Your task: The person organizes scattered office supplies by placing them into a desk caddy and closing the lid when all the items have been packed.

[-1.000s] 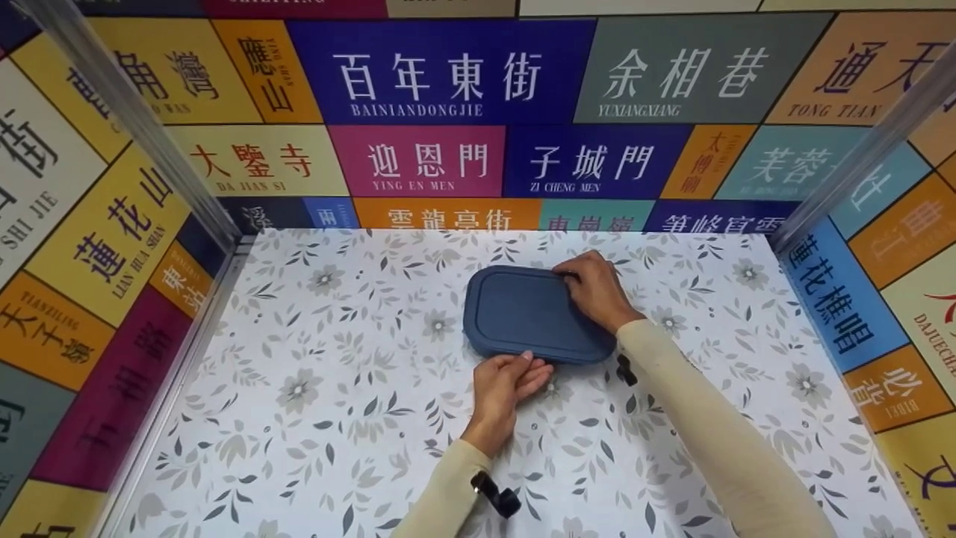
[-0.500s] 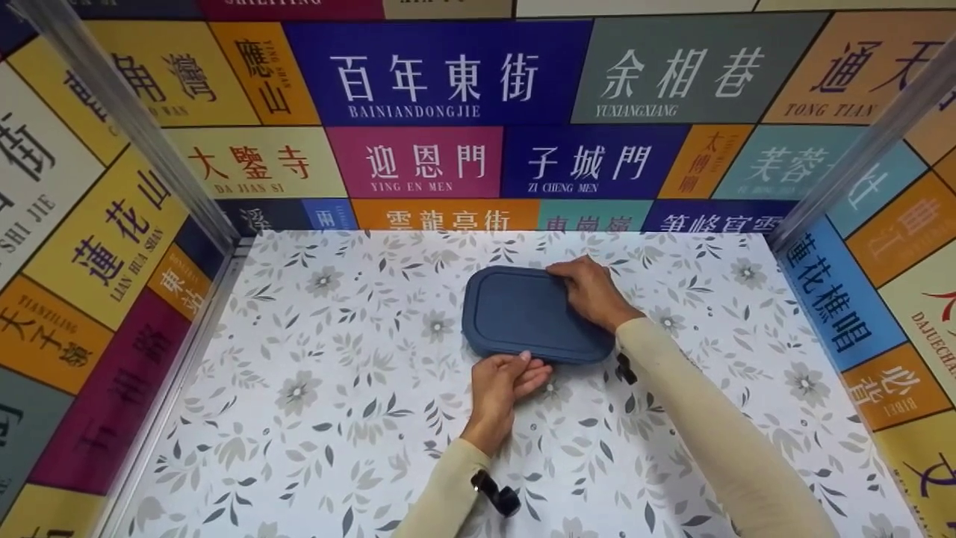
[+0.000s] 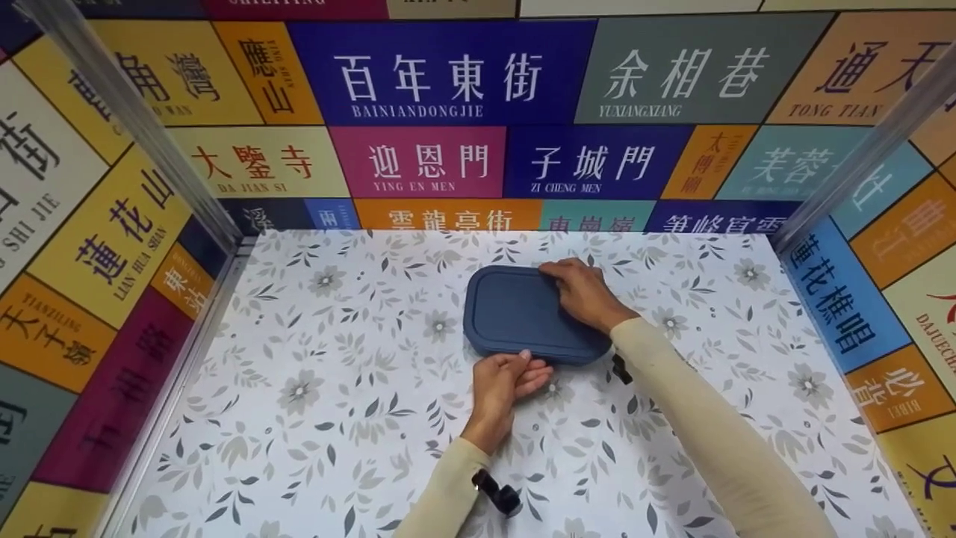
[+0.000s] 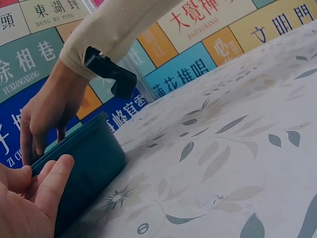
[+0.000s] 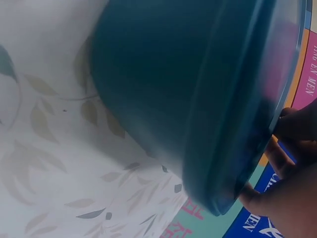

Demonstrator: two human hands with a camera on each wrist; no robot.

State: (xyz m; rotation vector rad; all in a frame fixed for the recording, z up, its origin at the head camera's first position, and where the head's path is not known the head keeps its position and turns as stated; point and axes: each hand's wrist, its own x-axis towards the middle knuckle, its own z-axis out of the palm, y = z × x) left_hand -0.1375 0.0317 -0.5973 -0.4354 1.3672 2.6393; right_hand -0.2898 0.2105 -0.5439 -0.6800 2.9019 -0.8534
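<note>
A dark blue, rounded rectangular food container with its lid on (image 3: pixel 515 310) rests on the table. My left hand (image 3: pixel 497 392) holds its near side, with the thumb on the rim and the fingers against the wall below, as the left wrist view (image 4: pixel 37 198) shows. My right hand (image 3: pixel 586 295) reaches over the right part of the lid, fingertips touching the far rim. In the right wrist view, the fingers (image 5: pixel 282 163) meet the lid's top face near its edge; none shows on the side wall there.
White floral cloth (image 3: pixel 336 418) covers the table. A back wall (image 3: pixel 441 75) and side walls with coloured street-name panels surround it, with clear plastic posts (image 3: pixel 157 142) at the corners. Black wrist straps (image 3: pixel 497 493) stick out from the sleeves.
My right hand has slid leftward along the far rim of the lid. The left hand and the food container stay about where they were.
</note>
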